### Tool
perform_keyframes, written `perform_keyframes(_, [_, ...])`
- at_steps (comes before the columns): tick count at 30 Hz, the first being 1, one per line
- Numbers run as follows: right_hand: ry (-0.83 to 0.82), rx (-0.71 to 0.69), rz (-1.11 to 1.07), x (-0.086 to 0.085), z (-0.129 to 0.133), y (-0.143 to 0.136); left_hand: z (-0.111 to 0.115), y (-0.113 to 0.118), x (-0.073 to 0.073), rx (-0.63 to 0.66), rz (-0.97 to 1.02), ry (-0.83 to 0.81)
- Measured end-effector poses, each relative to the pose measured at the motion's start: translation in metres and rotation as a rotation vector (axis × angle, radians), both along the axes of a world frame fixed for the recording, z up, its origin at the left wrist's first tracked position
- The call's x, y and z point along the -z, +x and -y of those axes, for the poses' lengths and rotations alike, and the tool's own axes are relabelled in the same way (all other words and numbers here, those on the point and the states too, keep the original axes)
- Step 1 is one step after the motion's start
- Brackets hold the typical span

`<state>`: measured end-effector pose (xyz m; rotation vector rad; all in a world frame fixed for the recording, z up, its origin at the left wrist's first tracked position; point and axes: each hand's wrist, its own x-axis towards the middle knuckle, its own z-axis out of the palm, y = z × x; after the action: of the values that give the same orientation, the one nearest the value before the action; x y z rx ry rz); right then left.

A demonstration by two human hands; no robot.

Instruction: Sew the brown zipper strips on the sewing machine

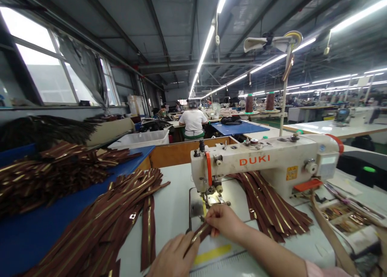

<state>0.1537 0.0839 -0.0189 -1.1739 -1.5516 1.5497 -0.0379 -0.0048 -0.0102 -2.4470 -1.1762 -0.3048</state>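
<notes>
My left hand (177, 256) is closed around one end of a brown zipper (200, 232) with a gold tooth line. The fingertips of my right hand (224, 221) pinch the same zipper farther along, just in front of the needle area of a white sewing machine (236, 164). The machine's lamp lights the metal plate under the presser foot; my right fingers partly hide that spot. To the left, a loose pile of brown zippers (121, 212) covers the table, with a single zipper (148, 232) beside it. More zippers (269, 204) lie fanned out under the machine arm.
A larger zipper heap (60, 168) sits on a blue surface at left. On the right are a parts tray (347, 216) and a hanging strap (326, 228). A thread stand (284, 95) rises behind the machine. Ahead, a person in white (193, 121) sits facing away.
</notes>
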Motion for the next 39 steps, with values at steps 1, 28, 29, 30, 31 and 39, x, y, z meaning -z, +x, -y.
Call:
perform_keyframes(1, [-0.002, -0.009, -0.005, 0.000, -0.001, 0.000, -0.005, 0.011, -0.002, 0.029, 0.010, 0.000])
perform_keyframes(28, [0.697, -0.053, 0.329, -0.017, 0.004, 0.037, -0.035, 0.035, -0.004, 0.075, 0.515, -0.175])
perform_keyframes(29, [0.716, -0.079, 0.317, -0.016, 0.006, 0.040, -0.036, 0.035, -0.004, 0.072, 0.535, -0.183])
perform_keyframes(30, [0.728, -0.100, 0.313, -0.016, 0.007, 0.042, -0.037, 0.036, -0.004, 0.073, 0.552, -0.189])
perform_keyframes(31, [0.737, -0.115, 0.316, -0.015, 0.007, 0.043, -0.037, 0.036, -0.004, 0.075, 0.566, -0.194])
perform_keyframes(39, [0.811, -0.145, 0.325, -0.005, -0.003, 0.038, -0.037, 0.037, -0.003, 0.091, 0.601, -0.189])
